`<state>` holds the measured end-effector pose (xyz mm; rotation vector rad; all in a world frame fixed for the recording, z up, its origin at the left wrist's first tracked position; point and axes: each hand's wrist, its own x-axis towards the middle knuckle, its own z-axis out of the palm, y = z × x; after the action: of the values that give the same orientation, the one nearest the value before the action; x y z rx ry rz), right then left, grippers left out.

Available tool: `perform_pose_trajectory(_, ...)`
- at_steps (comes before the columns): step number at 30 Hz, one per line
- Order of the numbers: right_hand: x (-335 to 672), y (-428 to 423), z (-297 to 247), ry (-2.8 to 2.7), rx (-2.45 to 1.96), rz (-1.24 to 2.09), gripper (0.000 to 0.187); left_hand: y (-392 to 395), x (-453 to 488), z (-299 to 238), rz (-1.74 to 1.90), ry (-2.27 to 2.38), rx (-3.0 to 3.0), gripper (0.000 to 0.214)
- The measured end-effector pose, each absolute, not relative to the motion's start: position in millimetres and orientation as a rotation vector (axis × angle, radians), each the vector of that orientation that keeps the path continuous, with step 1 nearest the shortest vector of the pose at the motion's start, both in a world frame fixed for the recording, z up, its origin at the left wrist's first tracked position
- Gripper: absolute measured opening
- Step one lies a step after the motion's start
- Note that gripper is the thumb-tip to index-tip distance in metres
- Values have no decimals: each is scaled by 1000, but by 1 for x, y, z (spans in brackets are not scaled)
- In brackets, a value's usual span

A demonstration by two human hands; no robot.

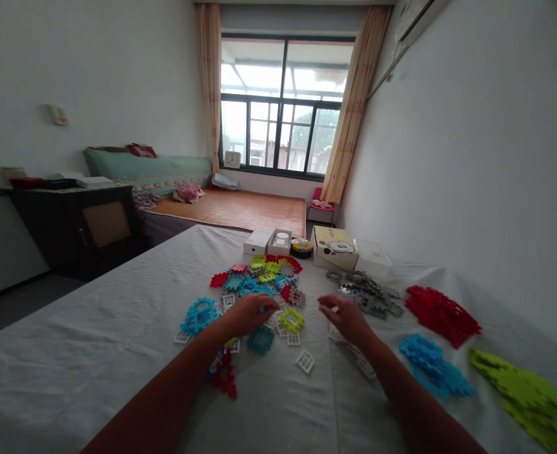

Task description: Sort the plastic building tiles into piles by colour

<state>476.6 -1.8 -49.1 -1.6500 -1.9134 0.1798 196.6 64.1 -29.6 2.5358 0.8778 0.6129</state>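
My left hand [250, 313] rests with curled fingers on a mixed pile of plastic building tiles [263, 280] in blue, red, green and grey; a blue piece shows at its fingertips. My right hand [347, 317] is curled in a pinch beside the pile, with a small white piece at the fingers. White window-shaped tiles [305, 360] lie scattered between and below the hands. A yellow-green tile [291, 320] lies between the hands.
Sorted heaps lie at the right: grey [366, 293], red [441, 314], blue [432, 366] and green [528, 397]. Small boxes [335, 247] and a round tin [301, 247] stand at the far edge of the white-covered table [93, 353]. A bed, dark cabinet and window are beyond.
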Motion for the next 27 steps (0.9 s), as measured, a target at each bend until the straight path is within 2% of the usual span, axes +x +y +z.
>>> perform_pose_trajectory(2, 449, -9, -51, -2068, -1466, 318, 26, 64, 196, -30, 602, 879, 2547, 23)
perform_pose_trajectory(5, 421, -15, -55, -2164, -1383, 280, 34, 64, 196, -31, 581, 881, 2556, 23)
perform_pose_trajectory(9, 412, -18, -59, -2157, -1394, 242, 20, 63, 196, -30, 575, 898, 2576, 23)
perform_pose_trajectory(16, 434, -14, -52, -2031, -1430, -11, 20, 64, 195, -29, 569, 904, 2599, 24)
perform_pose_trajectory(19, 471, -17, -37, -1949, -1584, -55, 17, 66, 193, -32, 582, 895, 2613, 24)
perform_pose_trajectory(22, 534, -39, -22, -1834, -1808, -91, 26, 70, 192, -34, 598, 906, 2634, 24)
perform_pose_trajectory(27, 677, -137, -30, -1322, -2215, -449, 33, 70, 189, -30, 647, 942, 2658, 24)
